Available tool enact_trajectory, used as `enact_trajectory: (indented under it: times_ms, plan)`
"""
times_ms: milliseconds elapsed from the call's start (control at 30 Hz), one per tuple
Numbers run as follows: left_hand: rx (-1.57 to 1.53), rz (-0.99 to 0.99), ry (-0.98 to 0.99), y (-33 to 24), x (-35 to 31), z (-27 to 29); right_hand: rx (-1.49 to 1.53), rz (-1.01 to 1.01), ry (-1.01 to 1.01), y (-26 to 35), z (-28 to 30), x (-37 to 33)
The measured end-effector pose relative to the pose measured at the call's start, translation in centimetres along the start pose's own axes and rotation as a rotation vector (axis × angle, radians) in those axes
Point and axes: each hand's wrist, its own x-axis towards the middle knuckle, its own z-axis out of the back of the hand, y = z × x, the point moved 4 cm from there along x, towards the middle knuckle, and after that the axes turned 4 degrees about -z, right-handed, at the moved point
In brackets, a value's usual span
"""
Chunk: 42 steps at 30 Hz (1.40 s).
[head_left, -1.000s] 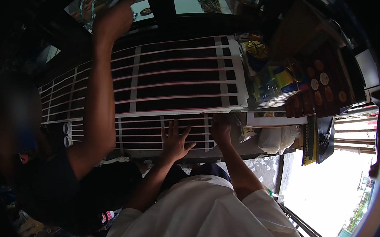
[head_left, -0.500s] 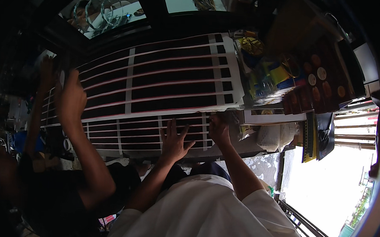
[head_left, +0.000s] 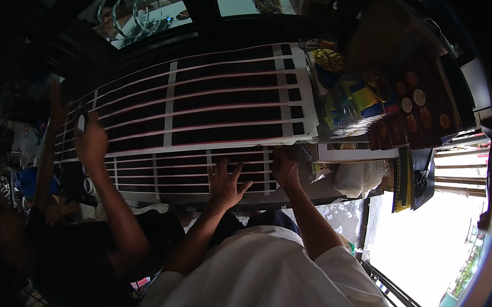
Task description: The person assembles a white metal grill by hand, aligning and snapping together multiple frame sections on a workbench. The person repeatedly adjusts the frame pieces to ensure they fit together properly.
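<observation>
Evidently, a long black sheet ruled with pale lines and grey crossbands (head_left: 181, 178) lies under the person's hands, its far edge hidden by a larger stack of black sheets with white, red-edged stripes (head_left: 232, 91). The left hand (head_left: 227, 185) rests on it, fingers spread wide; the right hand (head_left: 286, 169) is curled at its right end, and whether it grips anything cannot be told. Beyond, crinkled clear plastic packaging (head_left: 343, 111) shows blue and yellow contents; a whitish translucent plastic bundle (head_left: 361, 179) hides its own. Leftward, a co-worker's hand (head_left: 93, 143) is dim.
</observation>
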Motion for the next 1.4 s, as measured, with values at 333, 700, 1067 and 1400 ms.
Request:
enact_trajectory:
  times_ms: [333, 700, 1067, 1400]
  plan:
    - [0.055, 0.01, 0.084, 0.4, -0.2, -0.1, -0.044, -0.032, 0.003, -0.1, -0.1, -0.3]
    - [-0.051, -0.068, 0.128, -1.5, 1.7, -0.3, 0.029, -0.016, 0.006, 0.0, 0.2, -0.2]
    - [-0.118, -0.213, 0.121, -4.2, 4.2, -0.4, 0.028, -0.089, 0.011, 0.1, 0.1, -0.4]
    - [-0.266, -0.136, -0.031, -2.7, 7.5, -2.2, 0.021, -0.101, -0.016, 0.0, -0.1, -0.6]
